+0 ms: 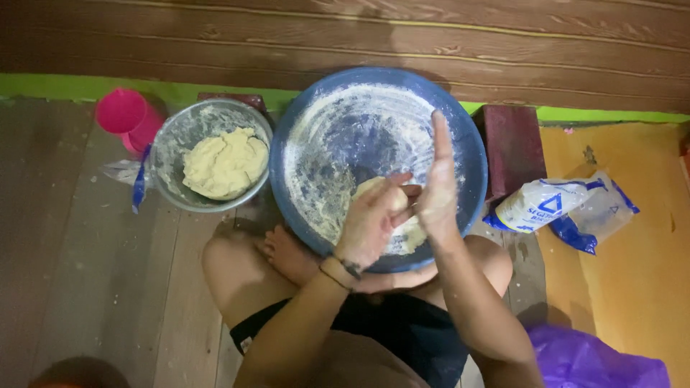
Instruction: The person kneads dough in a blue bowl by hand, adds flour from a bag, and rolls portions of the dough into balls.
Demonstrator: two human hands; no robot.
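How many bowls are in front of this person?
2. A big blue bowl rests on the person's crossed legs under both hands; a smaller metal bowl holding dough sits on the floor left of it.

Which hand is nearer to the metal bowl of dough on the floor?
Left. The left hand works a dough piece over the blue basin, on the side toward the metal bowl. The right hand is farther right, beyond it.

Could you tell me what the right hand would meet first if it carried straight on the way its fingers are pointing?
The right hand points its fingers up and away, over the floured blue basin. Carrying on, it would probably meet the basin's far rim first, then the brown wooden wall, though its height above the basin is unclear.
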